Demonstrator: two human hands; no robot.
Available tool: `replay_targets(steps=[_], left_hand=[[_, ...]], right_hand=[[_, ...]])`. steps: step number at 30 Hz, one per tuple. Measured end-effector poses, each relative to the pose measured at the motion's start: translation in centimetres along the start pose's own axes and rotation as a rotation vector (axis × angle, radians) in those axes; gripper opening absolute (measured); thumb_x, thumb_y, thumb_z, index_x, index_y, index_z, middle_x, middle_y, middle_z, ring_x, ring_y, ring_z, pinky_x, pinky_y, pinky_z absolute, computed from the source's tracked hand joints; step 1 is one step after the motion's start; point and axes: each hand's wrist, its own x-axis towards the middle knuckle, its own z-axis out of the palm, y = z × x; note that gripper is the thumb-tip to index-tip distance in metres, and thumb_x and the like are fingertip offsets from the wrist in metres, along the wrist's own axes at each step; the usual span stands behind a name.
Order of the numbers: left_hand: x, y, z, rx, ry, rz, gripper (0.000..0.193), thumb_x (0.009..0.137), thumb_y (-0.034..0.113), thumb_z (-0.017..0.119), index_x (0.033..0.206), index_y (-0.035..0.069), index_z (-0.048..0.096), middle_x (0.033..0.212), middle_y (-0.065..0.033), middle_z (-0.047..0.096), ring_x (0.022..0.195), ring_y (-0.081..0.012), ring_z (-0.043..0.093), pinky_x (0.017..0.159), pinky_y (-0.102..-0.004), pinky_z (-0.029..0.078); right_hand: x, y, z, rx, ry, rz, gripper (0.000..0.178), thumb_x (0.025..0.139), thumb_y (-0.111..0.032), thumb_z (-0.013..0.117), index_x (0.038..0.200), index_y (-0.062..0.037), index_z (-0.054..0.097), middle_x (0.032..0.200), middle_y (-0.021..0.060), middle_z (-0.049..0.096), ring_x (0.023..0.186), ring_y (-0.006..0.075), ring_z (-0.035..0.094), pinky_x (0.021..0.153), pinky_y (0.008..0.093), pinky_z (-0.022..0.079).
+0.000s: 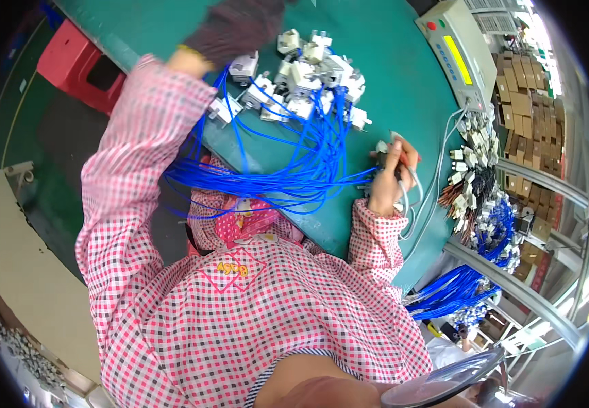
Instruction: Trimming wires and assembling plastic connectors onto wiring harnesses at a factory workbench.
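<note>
On green bench — tool (398, 155) upright, right hand (388, 182)

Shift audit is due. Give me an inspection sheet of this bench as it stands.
Surface: green table, bare patch at its middle.
Job's things: heap of white connector blocks with blue wires trailing off the near edge.
Clutter: second pile of small white and dark connectors at the table's right edge.
Grips: left hand raised at the heap's left, blurred, grip cannot be told; right hand closed on a red-handled tool.
Cables: grey leads run from the tester toward the right hand.
Surroundings: beige tester box with yellow display, red stool, cardboard pieces, more blue wire bundles below right.
</note>
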Motion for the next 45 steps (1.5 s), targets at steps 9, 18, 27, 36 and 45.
replay_targets(steps=[9,18,27,36,45], left_hand=[[-0.5,10.2,-6.3,0.233,-0.267,0.074,0.037,0.093,0.025,0.054,0.126,0.007,0.053,0.123,-0.016,0.057,0.112,-0.0313,0.056,0.091,-0.037,0.045],[-14.7,18.2,-0.8,0.552,-0.17,-0.091,0.072,0.085,0.056,0.054,0.134,0.004,0.043,0.136,-0.0291,0.037,0.124,-0.051,0.036,0.1,-0.0623,0.031],[-7.0,11.9,2.8,0.437,-0.336,-0.076,0.056,0.088,0.036,0.056,0.127,-0.003,0.046,0.129,-0.0295,0.044,0.121,-0.0493,0.04,0.105,-0.0563,0.028],[6.4,15.4,0.3,0.419,-0.96,-0.165,0.037,0.09,0.028,0.061,0.116,0.003,0.059,0.112,-0.0175,0.062,0.101,-0.0325,0.062,0.086,-0.0393,0.05],[12.3,13.5,22.9,-0.211,-1.306,0.205,0.053,0.089,0.044,0.053,0.13,0.009,0.05,0.12,-0.0129,0.059,0.11,-0.029,0.057,0.093,-0.0406,0.045]], right_hand=[[1.8,-0.5,-0.9,-0.243,-0.224,-0.273,0.013,0.091,-0.017,0.059,0.099,-0.0063,0.063,0.081,0.0139,0.061,0.073,0.0253,0.061,0.065,0.0362,0.047],[6.5,2.8,-1.7,-0.269,-0.162,-0.301,0.016,0.093,-0.02,0.056,0.098,-0.0056,0.062,0.076,0.014,0.064,0.069,0.0272,0.063,0.064,0.0361,0.049],[10.1,5.0,-1.8,-0.377,-0.051,-0.294,0.017,0.093,-0.023,0.056,0.093,-0.0069,0.06,0.071,0.0127,0.064,0.064,0.0268,0.063,0.06,0.036,0.049],[7.8,4.1,-3.9,-0.028,0.149,0.069,0.027,0.098,-0.024,0.05,0.095,0.0012,0.057,0.079,0.0149,0.065,0.065,0.0235,0.066,0.052,0.0308,0.051],[4.6,-1.1,-16.0,0.38,0.376,0.172,0.021,0.095,-0.014,0.047,0.099,0.0048,0.056,0.084,0.022,0.066,0.061,0.0276,0.067,0.05,0.0307,0.055]])
